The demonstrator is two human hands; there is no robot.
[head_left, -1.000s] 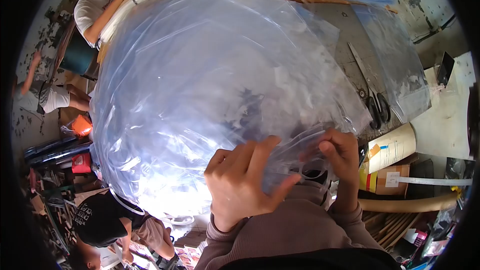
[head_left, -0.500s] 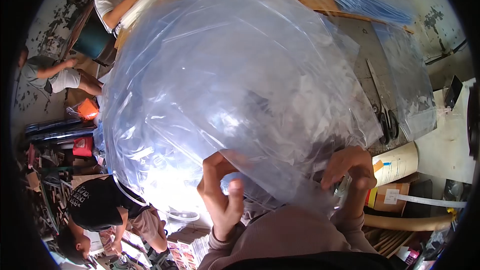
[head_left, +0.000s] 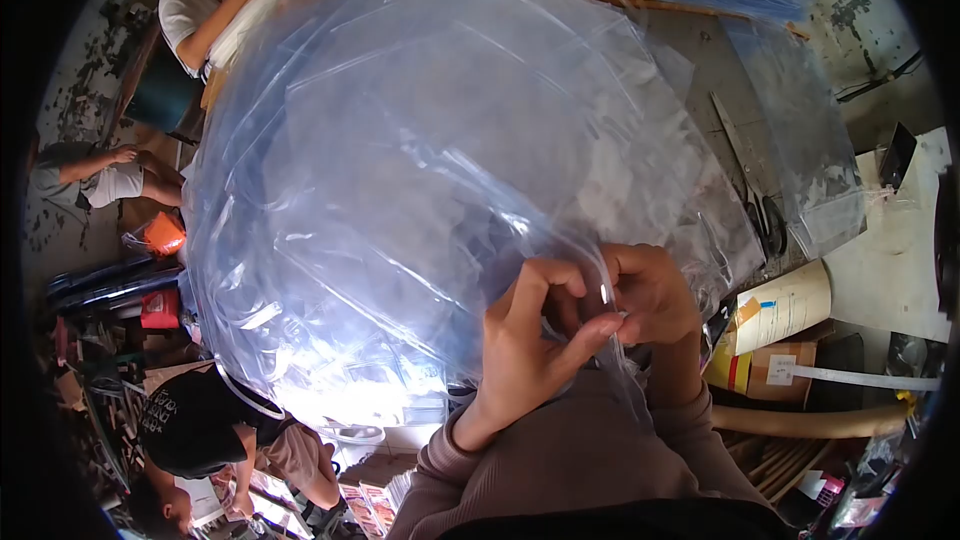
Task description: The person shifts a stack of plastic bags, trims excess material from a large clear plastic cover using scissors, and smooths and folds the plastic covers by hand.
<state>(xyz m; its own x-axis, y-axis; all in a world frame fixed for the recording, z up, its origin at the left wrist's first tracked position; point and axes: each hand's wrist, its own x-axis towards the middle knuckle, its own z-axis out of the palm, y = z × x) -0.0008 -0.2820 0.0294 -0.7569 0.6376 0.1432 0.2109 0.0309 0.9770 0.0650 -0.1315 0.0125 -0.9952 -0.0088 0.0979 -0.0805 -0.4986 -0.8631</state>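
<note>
The fingers of the right hand [head_left: 658, 298] were narrow, pinching an edge of the large, clear plastic sheet [head_left: 450, 120]; the left hand [head_left: 530, 355] met them there, its grip unclear. The sheet lay across the grey bench [head_left: 718, 62] near black-handled scissors [head_left: 750, 192]; light, even pressure seemed best.

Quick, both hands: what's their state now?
Left hand: curled at the clear plastic sheet; grip unclear.
Right hand: closed, pinching the sheet's edge.
</note>
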